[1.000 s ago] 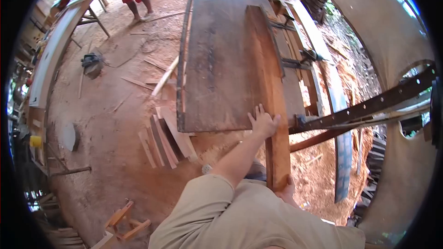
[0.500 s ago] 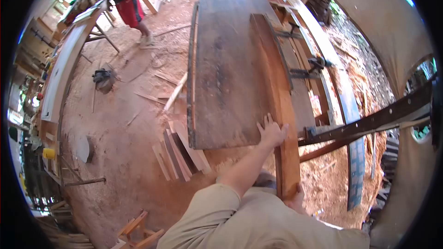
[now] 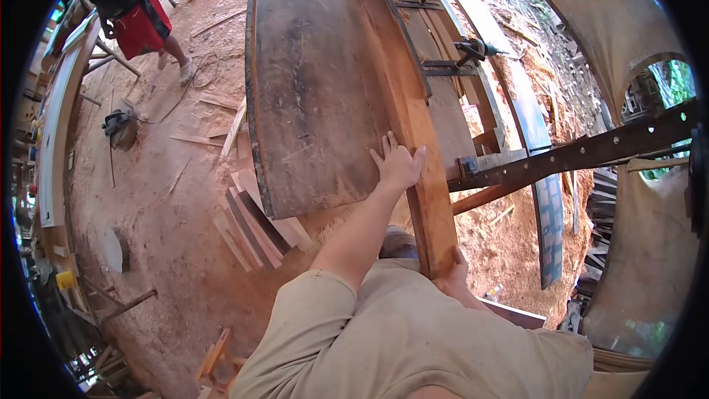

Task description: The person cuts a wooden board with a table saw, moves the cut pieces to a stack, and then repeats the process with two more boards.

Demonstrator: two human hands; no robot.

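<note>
A long reddish-brown wooden board [image 3: 432, 210] lies lengthwise along the right part of a large dark worktable [image 3: 314, 103], its near end jutting past the table edge toward my body. My left hand [image 3: 399, 166] rests against the board's left side, fingers spread and thumb over its upper face. At the near end, my right hand [image 3: 453, 277] grips the board from the right and below; some of its fingers are hidden. A thin dark strip [image 3: 402, 37] runs along the board's right side.
Bar clamps [image 3: 469, 52] stick out right of the table. A perforated metal bar [image 3: 583, 148] crosses at right. Loose wood strips [image 3: 255, 229] lie on the dusty floor, near a power tool [image 3: 120, 124]. Someone in red shorts [image 3: 144, 29] stands far left, by a long bench [image 3: 63, 133].
The view has shifted, so the table, board and both hands appear farther left and higher. Both hands keep their places on the board. The person in red shorts appears larger and farther left.
</note>
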